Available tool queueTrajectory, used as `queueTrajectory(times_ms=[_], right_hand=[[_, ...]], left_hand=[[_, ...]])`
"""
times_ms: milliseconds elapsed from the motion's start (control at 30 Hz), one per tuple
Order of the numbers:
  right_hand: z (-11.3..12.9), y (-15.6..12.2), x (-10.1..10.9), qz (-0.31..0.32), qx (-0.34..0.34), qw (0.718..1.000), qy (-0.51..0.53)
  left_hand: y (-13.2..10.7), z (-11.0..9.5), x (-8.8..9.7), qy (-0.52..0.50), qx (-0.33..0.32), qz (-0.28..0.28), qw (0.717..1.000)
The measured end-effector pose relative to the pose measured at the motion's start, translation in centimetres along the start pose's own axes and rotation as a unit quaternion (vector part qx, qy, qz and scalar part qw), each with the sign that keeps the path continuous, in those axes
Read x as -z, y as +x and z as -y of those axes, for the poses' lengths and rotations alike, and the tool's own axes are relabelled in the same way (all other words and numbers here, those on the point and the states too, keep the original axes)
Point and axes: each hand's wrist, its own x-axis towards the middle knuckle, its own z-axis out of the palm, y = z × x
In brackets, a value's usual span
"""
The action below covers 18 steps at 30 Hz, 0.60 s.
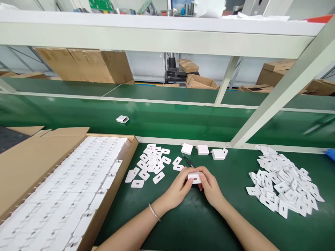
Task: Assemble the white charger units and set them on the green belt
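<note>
A white charger [194, 178] with a reddish slot in its face is held between both hands over the green table. My left hand [180, 186] grips its left side, thumb against the front edge. On the other side my right hand [210, 184] is closed on it too, its thumb near the face. Just behind the hands lies a dark pen [187, 160]. Farther back stand a white charger [187, 149], a second charger [202, 150] and a third charger [218, 154] with a small plate leaning on it. Loose white slotted plates [153, 162] lie left of the hands.
A bigger heap of white slotted plates [285, 184] spreads at the right. An open cardboard box [115, 195] packed with rows of white chargers [62, 188] fills the left. A white casing [122, 119] sits beyond the table's back rail. A slanted post [277, 87] rises at right.
</note>
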Motion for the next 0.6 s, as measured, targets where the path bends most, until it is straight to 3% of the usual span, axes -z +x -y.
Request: queueTrajectory(times_ms=[367,600], right_hand=[[0.54,0.09,0.03,0.0,-0.018,0.999,-0.044],[0.33,-0.01,-0.23,-0.028,-0.035,0.995,-0.092]], left_hand=[[0.26,0.51,-0.24,0.053,-0.01,-0.006,0.999],[0.49,0.6,-0.56,0.0,0.013,-0.022,1.0]])
